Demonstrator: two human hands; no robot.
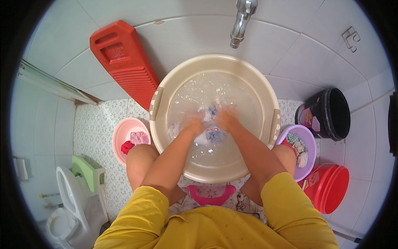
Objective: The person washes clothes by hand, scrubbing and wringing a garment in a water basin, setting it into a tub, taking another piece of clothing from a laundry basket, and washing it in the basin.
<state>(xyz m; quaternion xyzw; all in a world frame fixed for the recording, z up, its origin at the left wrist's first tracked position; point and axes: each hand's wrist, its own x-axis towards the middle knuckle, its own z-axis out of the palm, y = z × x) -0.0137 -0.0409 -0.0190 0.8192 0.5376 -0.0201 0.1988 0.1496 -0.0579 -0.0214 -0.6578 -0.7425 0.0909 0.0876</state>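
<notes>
Before me stands a large beige plastic basin [214, 176] of cloudy water with small bubbles. A wet white cloth with blue and red patterning [214, 134] lies partly under the water. My left hand [194, 123] is at the cloth's left side, blurred, its fingers hidden by water and motion. Opposite it, my right hand [227, 118] is at the cloth's upper right, also blurred. A bit of white and blue fabric shows between both hands. Whether either hand grips the fabric cannot be made out.
A red plastic washboard [133, 74] leans on the tiled wall left of the basin, below and left of a chrome faucet [239, 28]. Pink [116, 137] and purple [312, 146] basins hold clothes. Black [323, 113] and red [329, 188] buckets stand right; a white toilet [67, 190] stands left.
</notes>
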